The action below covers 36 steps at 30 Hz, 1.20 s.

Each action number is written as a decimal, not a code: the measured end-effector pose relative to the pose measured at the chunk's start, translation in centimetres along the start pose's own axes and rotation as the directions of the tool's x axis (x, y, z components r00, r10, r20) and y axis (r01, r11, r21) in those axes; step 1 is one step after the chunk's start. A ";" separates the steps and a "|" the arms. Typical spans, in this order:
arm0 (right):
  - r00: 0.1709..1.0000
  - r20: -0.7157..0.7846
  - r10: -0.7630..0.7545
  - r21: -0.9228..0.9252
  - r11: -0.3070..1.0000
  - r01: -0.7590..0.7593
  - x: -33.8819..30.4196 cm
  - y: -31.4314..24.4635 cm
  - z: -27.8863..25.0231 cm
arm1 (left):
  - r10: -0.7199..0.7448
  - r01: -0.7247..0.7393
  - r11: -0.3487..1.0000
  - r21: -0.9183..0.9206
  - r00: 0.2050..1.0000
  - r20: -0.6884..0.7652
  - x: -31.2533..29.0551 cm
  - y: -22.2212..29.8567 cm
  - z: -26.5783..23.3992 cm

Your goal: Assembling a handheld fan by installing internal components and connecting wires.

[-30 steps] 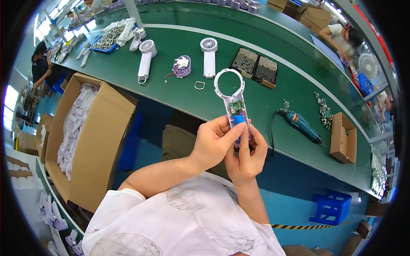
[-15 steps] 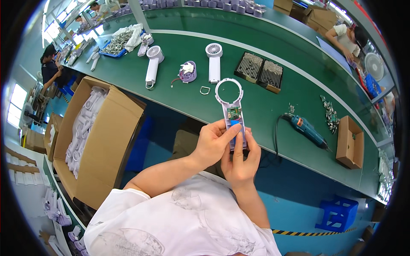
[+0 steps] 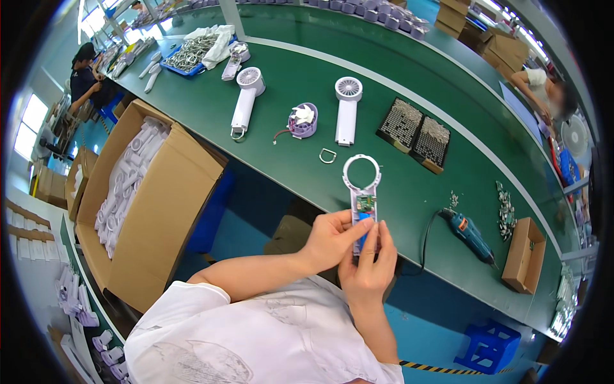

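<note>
Both my hands grip a pale lilac handheld-fan housing with a round open ring at its far end. Inside its handle sit a green circuit board and a blue part, partly covered by fingers. My left hand holds the handle from the left, thumb over the blue part. My right hand closes on the handle's near right side. Beyond them lie a metal D-shaped ring, a fan motor unit with white blades and a red wire, and two handheld fans.
A teal electric screwdriver lies right, beside a small cardboard box and loose circuit boards. Two black trays of small parts stand farther back. At left are a large carton of white housings and a blue tray of metal rings.
The view has shifted, so bench items appear farther right or lower. My hands still hold the housing, now slightly lower in the picture, and more of the blue part shows between the fingers.
</note>
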State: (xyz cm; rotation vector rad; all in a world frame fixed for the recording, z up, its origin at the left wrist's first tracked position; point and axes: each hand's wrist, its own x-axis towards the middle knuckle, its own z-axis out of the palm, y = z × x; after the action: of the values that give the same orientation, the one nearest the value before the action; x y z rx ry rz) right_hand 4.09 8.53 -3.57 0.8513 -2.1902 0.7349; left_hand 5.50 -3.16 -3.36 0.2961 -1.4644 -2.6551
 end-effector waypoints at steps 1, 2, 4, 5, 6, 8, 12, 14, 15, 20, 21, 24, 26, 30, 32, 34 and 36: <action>1.000 0.015 -0.008 -0.022 1.000 0.008 0.4 0.1 0.0 | 0.005 -0.005 1.000 0.017 1.000 0.007 0.2 -0.1 0.1; 1.000 0.013 -0.011 -0.029 1.000 0.012 0.7 0.3 0.1 | 0.004 -0.004 1.000 0.004 1.000 0.018 0.5 0.1 0.2; 0.999 0.009 -0.032 -0.064 0.997 0.033 1.2 0.4 0.4 | -0.010 0.010 1.000 -0.026 1.000 0.019 1.1 0.2 0.5; 0.999 0.014 -0.038 -0.060 0.997 0.039 1.4 0.4 0.6 | -0.035 0.036 0.999 -0.037 0.999 0.026 1.3 0.5 0.5; 0.999 0.018 -0.040 -0.072 0.997 0.041 1.5 0.5 0.8 | -0.030 0.031 0.999 -0.044 0.999 0.020 1.6 0.6 0.5; 0.998 0.033 -0.057 -0.084 0.995 0.060 2.0 0.8 1.2 | -0.009 0.010 0.998 -0.069 1.000 0.013 2.1 0.6 0.5; 0.994 0.084 -0.075 -0.086 0.993 0.083 2.9 0.9 2.0 | -0.017 0.013 0.997 -0.077 0.999 -0.046 2.8 0.9 0.0; 0.988 0.132 -0.085 -0.077 0.992 0.096 3.5 0.6 2.1 | -0.003 -0.002 0.997 -0.071 0.998 -0.065 2.9 1.2 -0.3; 0.987 0.139 -0.085 -0.077 0.992 0.097 3.8 0.5 2.0 | 0.010 -0.015 0.998 -0.062 0.997 -0.071 2.9 1.4 -0.3; 0.985 0.149 -0.087 -0.053 0.994 0.096 4.7 0.1 2.6 | 0.046 -0.045 0.999 0.013 0.998 -0.051 3.4 2.2 -0.9; 0.984 0.152 -0.088 -0.052 0.994 0.097 4.9 0.2 2.7 | 0.033 -0.032 0.998 0.046 0.999 -0.026 3.5 2.3 -1.2; 0.983 0.152 -0.099 -0.039 0.994 0.106 5.1 0.5 3.2 | 0.039 -0.039 0.999 0.038 0.999 -0.009 3.9 2.6 -1.8; 0.985 0.148 -0.092 0.016 0.996 0.091 5.2 0.9 3.4 | 0.056 -0.056 0.998 0.024 0.998 -0.001 3.9 3.1 -1.7; 0.986 0.158 -0.059 0.039 0.998 0.054 4.9 1.5 3.2 | 0.027 -0.026 0.972 0.233 1.000 0.000 3.3 4.9 -3.8; 0.986 0.169 -0.001 0.020 1.000 -0.002 4.6 2.1 3.1 | 0.133 -0.084 0.929 0.360 0.985 -0.113 2.7 7.5 -6.7; 0.986 0.159 0.049 0.028 0.998 -0.054 4.5 2.7 2.6 | 0.477 -0.343 0.716 0.608 0.876 -0.067 3.8 9.9 -11.0; 0.984 0.154 0.093 0.046 0.994 -0.101 4.3 3.2 2.5 | 0.584 -0.327 0.575 0.750 0.806 -0.096 5.4 12.3 -14.2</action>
State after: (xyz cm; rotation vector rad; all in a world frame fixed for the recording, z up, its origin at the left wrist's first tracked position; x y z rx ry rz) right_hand -1.61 7.26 -2.76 0.8571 -2.3705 0.8027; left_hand 3.15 -22.40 -1.02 0.3277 -2.0194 -1.4432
